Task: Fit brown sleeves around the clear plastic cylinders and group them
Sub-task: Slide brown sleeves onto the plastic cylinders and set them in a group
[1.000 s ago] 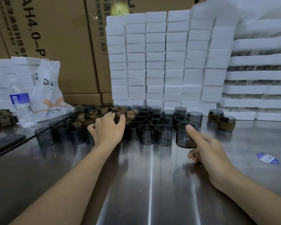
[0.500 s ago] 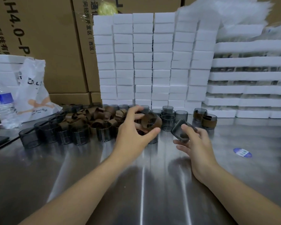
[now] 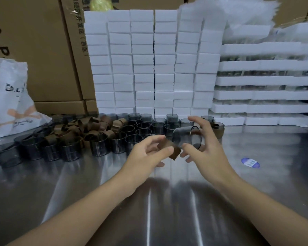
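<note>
My left hand [image 3: 147, 153] pinches a brown sleeve [image 3: 173, 150] between thumb and fingers, just above the steel table. My right hand [image 3: 205, 148] holds a smoky clear cylinder [image 3: 187, 137] tilted on its side, its open end close to the sleeve. Behind my hands stand several bare cylinders [image 3: 146, 128] in rows, with a loose heap of brown sleeves [image 3: 89, 127] to their left. Two sleeved cylinders [image 3: 218, 128] sit behind my right hand, partly hidden.
A wall of white foam blocks [image 3: 149, 63] and stacked foam trays [image 3: 263, 96] closes off the back. Cardboard boxes [image 3: 41, 50] and a white plastic bag [image 3: 11, 103] stand at the left. A blue sticker [image 3: 250, 162] lies on the steel table [image 3: 167, 201].
My left hand took a brown sleeve from the heap and brought it toward me. My right hand lifted a cylinder off the table, tilted it and moved it up to the sleeve.
</note>
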A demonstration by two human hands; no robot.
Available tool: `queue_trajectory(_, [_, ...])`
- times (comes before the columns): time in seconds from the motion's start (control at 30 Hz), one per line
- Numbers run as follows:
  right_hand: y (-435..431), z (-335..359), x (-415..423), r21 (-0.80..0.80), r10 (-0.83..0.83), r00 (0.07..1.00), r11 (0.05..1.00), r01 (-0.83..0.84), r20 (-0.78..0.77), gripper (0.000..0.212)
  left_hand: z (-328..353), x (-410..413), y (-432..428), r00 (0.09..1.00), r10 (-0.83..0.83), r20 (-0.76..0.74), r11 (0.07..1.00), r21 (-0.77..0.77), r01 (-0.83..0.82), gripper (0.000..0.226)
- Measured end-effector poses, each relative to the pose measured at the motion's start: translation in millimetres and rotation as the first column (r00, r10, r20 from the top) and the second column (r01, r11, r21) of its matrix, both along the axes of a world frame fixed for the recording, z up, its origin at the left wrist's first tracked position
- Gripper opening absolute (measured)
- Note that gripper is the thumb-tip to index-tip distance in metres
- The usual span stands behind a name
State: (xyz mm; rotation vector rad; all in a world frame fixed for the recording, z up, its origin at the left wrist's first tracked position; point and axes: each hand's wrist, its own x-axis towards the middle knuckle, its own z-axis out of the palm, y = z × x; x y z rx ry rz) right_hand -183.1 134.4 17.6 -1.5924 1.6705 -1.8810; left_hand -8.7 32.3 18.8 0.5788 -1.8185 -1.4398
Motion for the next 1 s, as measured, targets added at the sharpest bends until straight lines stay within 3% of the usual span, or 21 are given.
queue_trajectory(0.1, [3, 3, 7, 0.034, 0.049, 0.997, 0.998, -0.047, -0.053, 0.061, 1, 1, -2, 0.998, -0.028, -0.05, 0.991, 0.131, 0.034, 0.048])
queue_trajectory(0.2, [7, 3, 16, 0.071, 0.106, 0.992, 0.992, -0.101, -0.065, 0.062, -1, 1, -4, 0.997, -0.034, -0.064, 0.989, 0.144, 0.043, 0.059])
queue_trajectory(0.33, [6, 4, 21, 0.06, 0.051, 0.998, 0.997, -0.049, -0.035, 0.073, -4, -1, -4, 0.997, -0.02, -0.068, 0.992, 0.122, 0.028, 0.058])
queue_trajectory(0.47, [3, 13, 20, 0.07, 0.014, 0.984, 0.997, -0.026, 0.176, 0.073, 1, 2, -5, 0.986, -0.129, -0.104, 0.971, 0.19, 0.147, 0.034])
queue_trajectory(0.57, [2, 15, 22, 0.099, 0.063, 0.939, 0.99, -0.102, 0.337, 0.069, 2, 1, -4, 0.997, -0.046, -0.066, 0.995, 0.084, 0.051, 0.013])
queue_trajectory(0.8, [0, 9, 26, 0.07, 0.165, 0.861, 0.972, -0.225, 0.481, 0.057, 6, 5, -3, 0.999, 0.033, -0.014, 0.997, -0.063, -0.034, 0.009])
queue_trajectory(1.0, [4, 14, 25, 0.075, 0.207, 0.809, 0.953, -0.294, 0.55, 0.066, 5, 5, -1, 1.0, -0.003, -0.001, 1.0, 0.009, 0.003, 0.011])
